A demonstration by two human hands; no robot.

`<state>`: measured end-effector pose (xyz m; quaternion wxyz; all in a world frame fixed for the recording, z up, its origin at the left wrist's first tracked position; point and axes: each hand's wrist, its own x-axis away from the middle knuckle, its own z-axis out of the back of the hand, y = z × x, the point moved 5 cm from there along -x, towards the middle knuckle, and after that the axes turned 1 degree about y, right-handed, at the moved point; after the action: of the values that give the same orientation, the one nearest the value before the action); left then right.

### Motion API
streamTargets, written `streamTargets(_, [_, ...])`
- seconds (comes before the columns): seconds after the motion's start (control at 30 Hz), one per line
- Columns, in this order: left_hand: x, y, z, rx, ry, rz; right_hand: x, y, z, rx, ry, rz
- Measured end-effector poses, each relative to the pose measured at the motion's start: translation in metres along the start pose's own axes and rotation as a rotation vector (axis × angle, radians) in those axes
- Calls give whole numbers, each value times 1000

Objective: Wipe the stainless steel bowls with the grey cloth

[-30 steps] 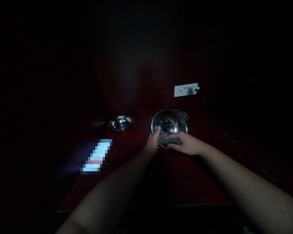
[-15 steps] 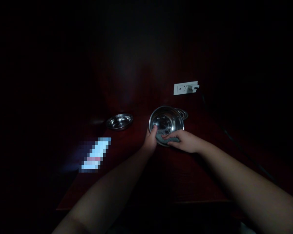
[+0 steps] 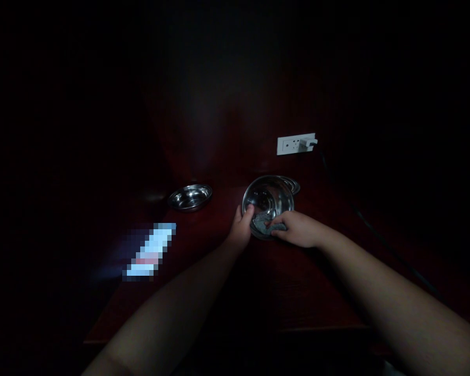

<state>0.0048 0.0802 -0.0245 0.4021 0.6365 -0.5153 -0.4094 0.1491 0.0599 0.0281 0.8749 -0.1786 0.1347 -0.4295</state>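
A shiny metal bowl is tilted with its mouth toward me over the table. My left hand grips its left rim, the thumb lying over the edge and the other fingers hidden behind. Pressed against the lower inside of the bowl is a grey-green cloth. My right hand is closed on that cloth, with the fingers reaching in over the near right rim. Part of the bowl's lower wall is covered by the cloth and fingers.
A shallow metal dish stands at the left on the dark red table. Another metal dish shows partly behind the bowl. A blurred bright screen lies front left. On the wall, a socket holds a plug; a cable runs down right.
The cloth and right fingers have shifted slightly within the bowl. The bowl's tilt has changed a little, and the whole view has moved slightly. Both hands keep their hold.
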Motion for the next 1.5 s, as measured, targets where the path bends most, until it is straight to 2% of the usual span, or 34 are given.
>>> streamTargets(0.6, [8, 8, -9, -20, -94, 61, 0, -1, 1, -52, 34, 42])
streamTargets(0.8, [5, 7, -7, -65, -52, 49, 1, -2, 1, -66, 25, 43])
streamTargets(1.5, [2, 5, -5, -85, -63, 29, 1, -4, 2, -37, 14, 41])
